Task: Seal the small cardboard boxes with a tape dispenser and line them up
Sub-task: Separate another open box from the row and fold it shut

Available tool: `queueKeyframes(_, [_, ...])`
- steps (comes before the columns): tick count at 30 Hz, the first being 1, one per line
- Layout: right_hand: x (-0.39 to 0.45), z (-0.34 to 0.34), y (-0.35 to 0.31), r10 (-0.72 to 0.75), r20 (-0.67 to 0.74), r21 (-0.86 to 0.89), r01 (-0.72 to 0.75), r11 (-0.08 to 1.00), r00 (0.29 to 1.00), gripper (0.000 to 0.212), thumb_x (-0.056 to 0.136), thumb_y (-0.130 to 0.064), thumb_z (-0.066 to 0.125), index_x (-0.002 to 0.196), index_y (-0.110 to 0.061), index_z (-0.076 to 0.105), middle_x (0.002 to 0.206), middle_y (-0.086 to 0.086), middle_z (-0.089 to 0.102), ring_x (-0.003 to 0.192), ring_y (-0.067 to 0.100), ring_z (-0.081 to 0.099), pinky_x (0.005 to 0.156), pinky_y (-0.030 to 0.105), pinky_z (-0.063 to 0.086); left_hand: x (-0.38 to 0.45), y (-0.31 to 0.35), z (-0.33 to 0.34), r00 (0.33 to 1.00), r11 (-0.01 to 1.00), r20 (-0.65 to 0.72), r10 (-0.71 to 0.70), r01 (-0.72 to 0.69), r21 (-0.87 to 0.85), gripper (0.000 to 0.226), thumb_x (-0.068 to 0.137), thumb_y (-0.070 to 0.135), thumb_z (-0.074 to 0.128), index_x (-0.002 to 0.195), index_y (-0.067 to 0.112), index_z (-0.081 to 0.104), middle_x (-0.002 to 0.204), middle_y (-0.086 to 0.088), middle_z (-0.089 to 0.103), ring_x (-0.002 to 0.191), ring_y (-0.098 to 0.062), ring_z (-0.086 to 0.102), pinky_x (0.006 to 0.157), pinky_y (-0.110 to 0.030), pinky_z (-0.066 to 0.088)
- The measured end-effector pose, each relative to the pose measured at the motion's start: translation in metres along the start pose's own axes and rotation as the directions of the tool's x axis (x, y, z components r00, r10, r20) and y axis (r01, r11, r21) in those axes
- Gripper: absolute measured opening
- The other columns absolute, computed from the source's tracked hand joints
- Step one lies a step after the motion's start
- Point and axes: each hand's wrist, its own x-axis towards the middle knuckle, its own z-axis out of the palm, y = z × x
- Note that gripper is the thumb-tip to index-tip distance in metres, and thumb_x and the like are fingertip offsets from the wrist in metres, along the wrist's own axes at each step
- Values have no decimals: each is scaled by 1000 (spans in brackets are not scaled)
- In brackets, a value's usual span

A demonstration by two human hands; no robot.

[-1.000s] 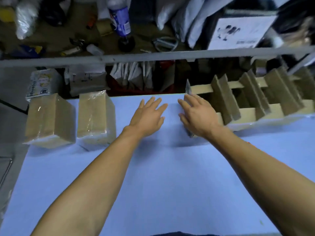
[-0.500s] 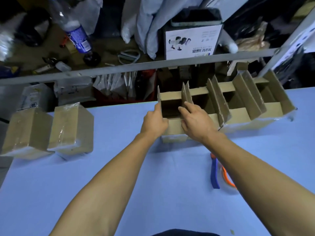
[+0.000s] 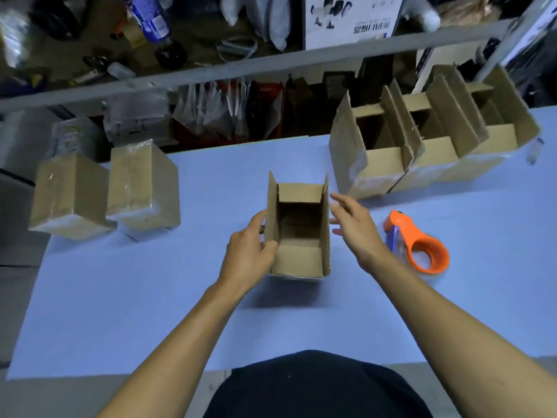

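An open small cardboard box (image 3: 300, 260) stands in the middle of the blue table (image 3: 150, 297), its four top flaps up. My left hand (image 3: 248, 254) grips its left wall, thumb over the edge. Just right of the box, my right hand (image 3: 354, 227) hovers with relaxed fingers and holds nothing. An orange tape dispenser (image 3: 419, 242) lies on the table right of that hand. Two taped boxes (image 3: 70, 194) (image 3: 144, 185) stand side by side at the left. A row of three open boxes (image 3: 422, 146) stands at the back right.
Behind the table runs a grey metal rail (image 3: 271, 64). Past it are a blue-labelled bottle (image 3: 150, 19), plastic bags, a white printed carton (image 3: 352, 19) and clutter on the floor. The table's left edge lies close under the taped boxes.
The leftmost open box has come away from the back-right row and now stands at the table's middle. My left hand still holds it; my right hand has let go of it.
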Motion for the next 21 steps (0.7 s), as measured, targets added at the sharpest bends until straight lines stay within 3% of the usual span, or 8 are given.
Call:
queueKeyframes(3, [-18, 12, 20, 130, 125, 177, -151, 972, 984, 33, 103, -45, 42, 127, -35, 62, 124, -10, 65, 112, 16, 61, 96, 40, 49, -6, -9, 7, 993, 937, 15, -119, 118, -328, 28, 100, 36, 53, 125, 30, 62, 111, 13, 66, 95, -15, 65, 89, -38, 55])
queueKeyframes(6, [-32, 21, 34, 127, 172, 249, -168, 954, 977, 40, 101, -56, 41, 135, -41, 55, 136, -17, 58, 125, 8, 54, 105, 41, 44, -2, -17, 24, 941, 674, 127, -314, 315, -668, 31, 100, 43, 52, 119, 23, 65, 112, -1, 69, 102, -15, 64, 83, -34, 53])
queueKeyframes(9, [-41, 34, 46, 81, 204, 232, -129, 964, 976, 51, 98, -58, 45, 146, -40, 41, 144, -20, 51, 129, -1, 50, 109, 36, 42, -3, -23, 47, 935, 484, 275, -225, 352, -801, 48, 92, 42, 65, 134, 19, 55, 127, -4, 67, 112, -16, 66, 90, -35, 54])
queueKeyframes(13, [-44, 43, 44, 48, 89, 90, -56, 994, 995, 41, 98, -42, 56, 137, -45, 45, 127, -16, 63, 111, 1, 62, 95, 26, 50, 1, -30, 62, 949, 581, 263, -174, 315, -751, 47, 90, 25, 72, 133, 26, 54, 121, 4, 70, 109, -15, 68, 94, -36, 55])
queueKeyframes(18, [-42, 46, 40, 59, 7, -124, -57, 991, 998, 50, 96, -44, 57, 143, -36, 41, 119, -14, 63, 107, 11, 62, 96, 31, 48, 7, -38, 66, 956, 704, 252, -148, 281, -653, 51, 88, 26, 75, 134, 28, 53, 119, 9, 70, 106, -8, 68, 93, -31, 54])
queueKeyframes(21, [-41, 34, 41, 148, 27, -153, -142, 978, 989, 61, 86, -48, 70, 137, -30, 41, 115, -2, 66, 103, 15, 65, 93, 35, 52, 14, -43, 50, 941, 790, 337, -37, 234, -566, 51, 87, 26, 76, 133, 25, 53, 120, 7, 70, 107, -11, 69, 93, -32, 55])
